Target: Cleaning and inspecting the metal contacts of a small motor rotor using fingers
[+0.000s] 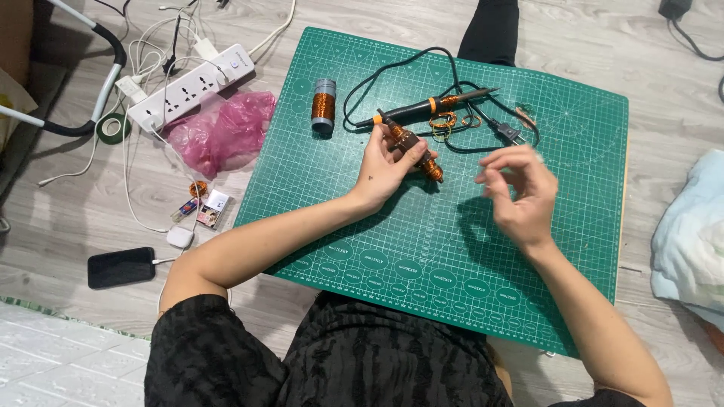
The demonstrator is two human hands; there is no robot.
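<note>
My left hand [385, 162] grips a short rod wound with copper wire [416, 149], held tilted over the green cutting mat [422, 249]. My right hand [519, 192] hovers to the right of it, fingers curled and pinched together; it is blurred, and any thin wire in it cannot be seen. Behind the rod lies a soldering iron [434, 105] with a black-and-orange handle and a black cord. A spool of copper wire [323, 105] stands at the mat's far left. Loose copper wire loops [443, 123] lie by the iron.
On the floor to the left are a white power strip [192, 84] with cables, a pink plastic bag [222, 130], a green tape roll [113, 126], a black phone [121, 267] and small items. A pale blue cloth [690, 234] lies at the right.
</note>
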